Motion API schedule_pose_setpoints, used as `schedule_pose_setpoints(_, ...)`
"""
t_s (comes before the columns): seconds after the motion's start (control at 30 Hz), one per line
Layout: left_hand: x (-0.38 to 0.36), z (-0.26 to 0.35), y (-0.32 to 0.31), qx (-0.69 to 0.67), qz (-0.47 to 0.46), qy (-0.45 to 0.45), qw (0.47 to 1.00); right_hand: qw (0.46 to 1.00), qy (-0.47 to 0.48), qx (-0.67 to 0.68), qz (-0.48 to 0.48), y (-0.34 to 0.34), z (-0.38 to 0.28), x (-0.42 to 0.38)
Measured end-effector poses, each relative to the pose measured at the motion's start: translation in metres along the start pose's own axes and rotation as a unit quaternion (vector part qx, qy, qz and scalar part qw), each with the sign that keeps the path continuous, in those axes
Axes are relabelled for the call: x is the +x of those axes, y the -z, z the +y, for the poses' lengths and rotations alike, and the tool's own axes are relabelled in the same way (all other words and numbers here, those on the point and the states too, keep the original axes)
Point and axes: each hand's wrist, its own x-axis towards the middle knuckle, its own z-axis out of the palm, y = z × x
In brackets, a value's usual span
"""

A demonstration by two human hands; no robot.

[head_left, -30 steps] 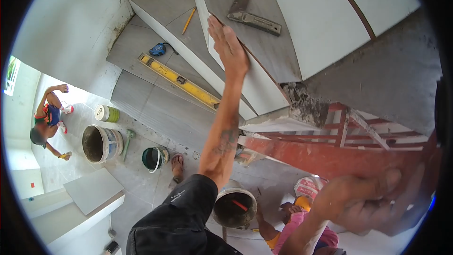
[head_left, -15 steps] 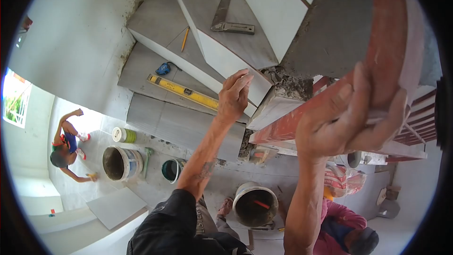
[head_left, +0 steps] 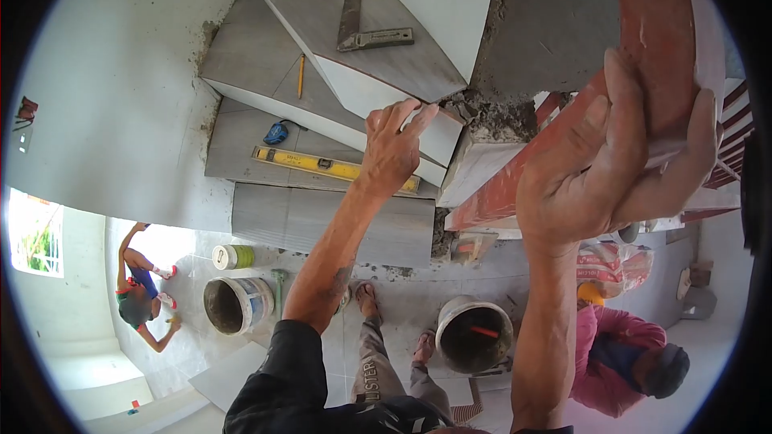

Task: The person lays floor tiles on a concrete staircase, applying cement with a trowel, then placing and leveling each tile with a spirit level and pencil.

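Observation:
My left hand [head_left: 394,149] is at the white riser tile [head_left: 362,92] of a winding stair, thumb and bent fingers closed at its upper edge; the exact fingertip contact is partly hidden. My right hand [head_left: 611,165] is wrapped around the red metal rail [head_left: 655,40], thumb on the near side. A yellow spirit level [head_left: 305,161] lies on a grey step beside my left wrist. Near it are a blue tape measure [head_left: 276,133] and a yellow pencil [head_left: 301,76]. A metal try square [head_left: 374,38] rests on the tread above.
Rough mortar [head_left: 503,120] shows at the stair's corner. On the floor below stand a mortar bucket [head_left: 508,313], another bucket [head_left: 257,301] and a lime-banded tub [head_left: 244,256]. One person [head_left: 615,354] in pink bends at lower right; another person [head_left: 141,297] crouches at left.
My view has shifted, bringing my feet into sight. My left hand stays at the riser tile, its thumb and fingers now a little more apart. The right hand remains on the red rail.

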Motion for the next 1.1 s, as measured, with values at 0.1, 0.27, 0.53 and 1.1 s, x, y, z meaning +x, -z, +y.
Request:
schedule_pose_setpoints(0.1,0.003,-0.002,0.0,0.013,-0.031,-0.005,0.999,1.0,0.011,0.007,0.008,0.0,0.002,-0.002)
schedule_pose_setpoints(0.27,0.0,0.006,-0.013,0.036,-0.03,0.023,0.999,0.998,0.063,-0.014,-0.014,-0.002,0.007,-0.001)
schedule_pose_setpoints(0.53,-0.004,0.044,-0.032,-0.023,0.044,0.096,0.994,0.996,0.06,-0.06,-0.017,0.002,0.006,-0.003)
schedule_pose_setpoints(1.1,0.011,0.05,-0.024,-0.014,0.065,0.047,0.997,0.997,0.027,-0.072,-0.004,0.002,-0.005,0.0)
